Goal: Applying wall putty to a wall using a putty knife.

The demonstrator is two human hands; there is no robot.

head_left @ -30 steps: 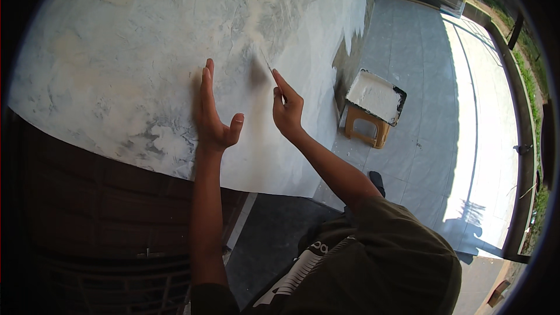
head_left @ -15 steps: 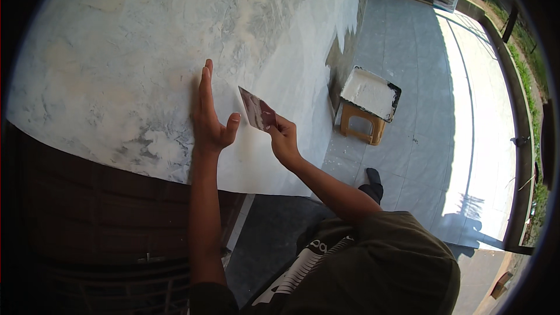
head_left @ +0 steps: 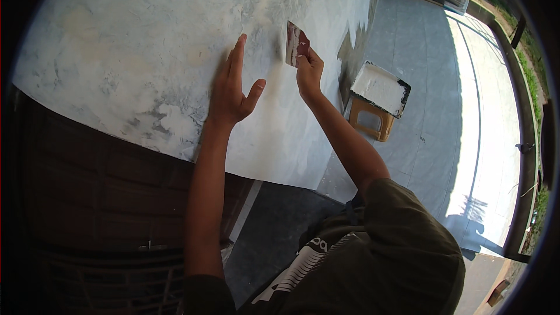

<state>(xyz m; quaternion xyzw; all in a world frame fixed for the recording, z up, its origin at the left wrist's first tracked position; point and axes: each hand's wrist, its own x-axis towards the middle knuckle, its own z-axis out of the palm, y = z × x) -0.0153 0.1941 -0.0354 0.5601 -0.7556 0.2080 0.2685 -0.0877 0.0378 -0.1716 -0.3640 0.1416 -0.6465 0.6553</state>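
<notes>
Patchy white and grey plaster covers the wall (head_left: 134, 52). My left hand (head_left: 237, 87) is open on or close against it, fingers straight and pointing up, thumb spread. To its right, my right hand (head_left: 309, 73) grips a flat reddish scraper (head_left: 296, 41) smeared with white paste, its blade held up near the wall with a shadow beside it; whether the blade touches is unclear.
At the right, a tray of white paste (head_left: 378, 86) rests on a yellow plastic stool (head_left: 370, 122) on the grey tiled floor (head_left: 414, 35). A dark wooden door (head_left: 93, 181) is at the lower left. A low border wall (head_left: 524, 157) runs along the sunlit right edge.
The scraper was low and turned flat half a second ago; it is now higher and further right. My left hand has also moved up and right along the wall.
</notes>
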